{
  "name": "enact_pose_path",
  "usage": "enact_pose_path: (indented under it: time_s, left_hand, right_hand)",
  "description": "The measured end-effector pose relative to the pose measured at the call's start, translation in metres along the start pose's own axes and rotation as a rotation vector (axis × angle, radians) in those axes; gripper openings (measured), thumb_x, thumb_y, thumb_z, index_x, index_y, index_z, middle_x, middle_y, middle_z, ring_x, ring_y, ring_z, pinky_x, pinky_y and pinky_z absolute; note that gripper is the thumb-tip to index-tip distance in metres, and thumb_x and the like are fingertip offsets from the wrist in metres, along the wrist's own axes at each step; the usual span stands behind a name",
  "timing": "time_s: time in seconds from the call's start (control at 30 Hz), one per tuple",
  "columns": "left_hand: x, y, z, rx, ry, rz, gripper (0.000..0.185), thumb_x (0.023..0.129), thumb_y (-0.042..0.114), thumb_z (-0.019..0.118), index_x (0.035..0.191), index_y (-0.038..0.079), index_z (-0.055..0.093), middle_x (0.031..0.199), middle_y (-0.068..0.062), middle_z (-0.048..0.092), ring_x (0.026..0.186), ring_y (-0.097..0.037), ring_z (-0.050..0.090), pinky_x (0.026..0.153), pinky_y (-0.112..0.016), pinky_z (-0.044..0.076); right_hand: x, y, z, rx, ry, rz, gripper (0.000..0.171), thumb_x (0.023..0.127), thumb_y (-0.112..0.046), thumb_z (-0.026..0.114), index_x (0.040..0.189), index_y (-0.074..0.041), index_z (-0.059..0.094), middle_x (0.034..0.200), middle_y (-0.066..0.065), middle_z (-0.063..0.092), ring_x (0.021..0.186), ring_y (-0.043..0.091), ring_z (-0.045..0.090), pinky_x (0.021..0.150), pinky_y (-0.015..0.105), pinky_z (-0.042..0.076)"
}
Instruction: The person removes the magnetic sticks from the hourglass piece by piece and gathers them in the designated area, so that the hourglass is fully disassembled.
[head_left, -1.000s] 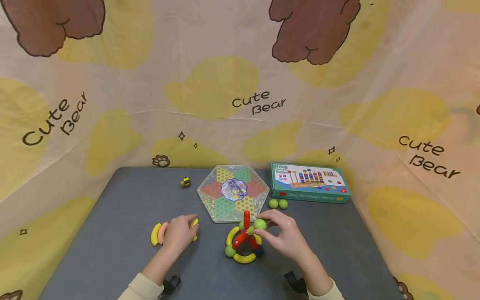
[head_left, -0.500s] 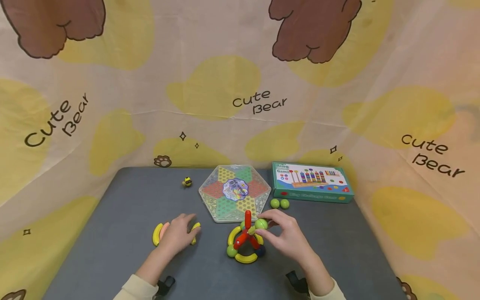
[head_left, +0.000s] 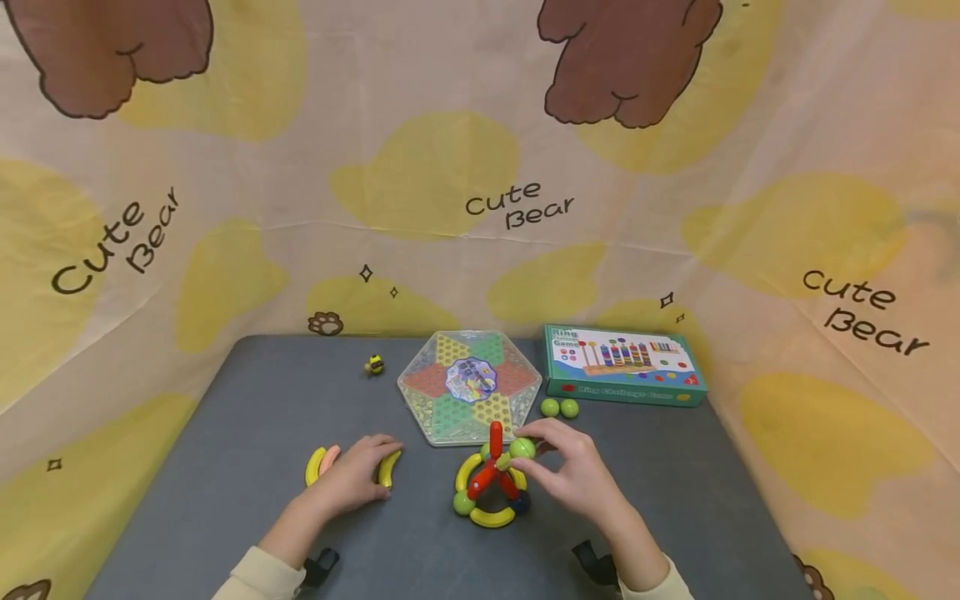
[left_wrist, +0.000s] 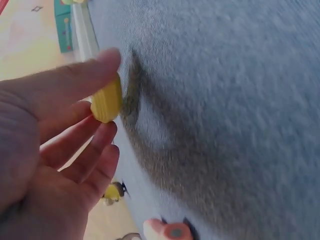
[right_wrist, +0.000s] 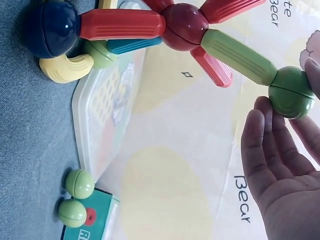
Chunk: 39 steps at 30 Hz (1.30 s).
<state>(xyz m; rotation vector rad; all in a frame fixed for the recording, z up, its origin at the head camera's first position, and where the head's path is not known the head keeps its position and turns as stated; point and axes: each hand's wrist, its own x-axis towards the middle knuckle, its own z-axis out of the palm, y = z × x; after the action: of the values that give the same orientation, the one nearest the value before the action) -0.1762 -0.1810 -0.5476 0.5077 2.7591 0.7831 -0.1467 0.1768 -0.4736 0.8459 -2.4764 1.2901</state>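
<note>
My left hand [head_left: 348,483] pinches a yellow curved stick [left_wrist: 107,102] between thumb and fingers, close over the grey table. Just left of that hand lie a pink curved stick [head_left: 328,459] and another yellow curved stick [head_left: 314,467], partly covered by it. With thumb and fingertips my right hand [head_left: 573,471] holds a green ball [right_wrist: 291,92] on the end of a light green rod [right_wrist: 240,56]. That rod joins a red centre ball [right_wrist: 185,27] with red rods. Below, yellow curved sticks [head_left: 492,517], green balls and a dark blue ball [right_wrist: 52,27] form a ring.
Two loose green balls [head_left: 559,407] sit behind my right hand, before a green game box [head_left: 622,367]. A hexagonal board in clear packaging [head_left: 468,387] lies behind the ring structure. A small bee figure [head_left: 374,364] stands at the back left.
My left hand has drawn slightly back and turned, its thumb now at the near end of the yellow curved stick, which has shifted a little. The right hand keeps its hold on the green ball.
</note>
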Motion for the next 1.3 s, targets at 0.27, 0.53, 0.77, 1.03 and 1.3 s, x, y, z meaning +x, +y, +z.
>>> enact_pose_path:
  time_s: [0.27, 0.53, 0.77, 1.03, 1.3]
  left_hand:
    - [-0.013, -0.021, -0.021, 0.097, 0.096, -0.003, 0.071, 0.068, 0.016, 0.094, 0.13, -0.002, 0.065, 0.13, -0.015, 0.063, 0.122, -0.038, 0.055, 0.102, -0.057, 0.045]
    - [-0.023, -0.043, -0.026, 0.191, 0.135, -0.044, 0.073, 0.065, 0.027, 0.095, 0.129, 0.004, 0.068, 0.128, -0.012, 0.066, 0.122, -0.036, 0.054, 0.091, -0.06, 0.04]
    - [-0.026, -0.049, -0.025, 0.178, 0.132, -0.05, 0.071, 0.062, 0.023, 0.097, 0.126, 0.008, 0.07, 0.126, -0.009, 0.067, 0.121, -0.035, 0.052, 0.094, -0.063, 0.034]
    - [-0.027, -0.053, -0.025, 0.177, 0.105, -0.056, 0.071, 0.061, 0.02, 0.096, 0.126, 0.009, 0.069, 0.127, -0.01, 0.065, 0.121, -0.037, 0.05, 0.094, -0.064, 0.031]
    - [-0.025, -0.047, -0.026, 0.182, 0.142, -0.038, 0.088, 0.06, 0.027, 0.097, 0.138, 0.013, 0.061, 0.136, -0.015, 0.058, 0.128, -0.043, 0.044, 0.096, -0.069, 0.03]
  right_hand:
    - [0.0, 0.0, -0.001, -0.01, -0.007, 0.008, 0.033, 0.084, -0.023, 0.084, 0.114, -0.021, 0.071, 0.108, -0.009, 0.069, 0.093, 0.007, 0.066, 0.074, 0.035, 0.061]
    - [-0.002, 0.001, 0.0, -0.014, -0.008, -0.012, 0.034, 0.083, -0.02, 0.084, 0.114, -0.02, 0.071, 0.107, -0.008, 0.069, 0.092, 0.006, 0.065, 0.074, 0.033, 0.061]
    - [0.0, 0.001, -0.002, -0.02, -0.008, -0.021, 0.033, 0.084, -0.02, 0.083, 0.114, -0.02, 0.071, 0.108, -0.006, 0.07, 0.093, 0.008, 0.066, 0.075, 0.029, 0.06]
    - [0.0, 0.004, -0.002, -0.019, -0.017, -0.016, 0.031, 0.086, -0.023, 0.082, 0.115, -0.021, 0.071, 0.108, -0.006, 0.07, 0.092, 0.009, 0.067, 0.075, 0.026, 0.059]
    - [0.001, 0.003, -0.002, -0.019, -0.023, -0.012, 0.033, 0.085, -0.023, 0.083, 0.116, -0.021, 0.07, 0.109, -0.007, 0.07, 0.093, 0.008, 0.066, 0.075, 0.027, 0.059]
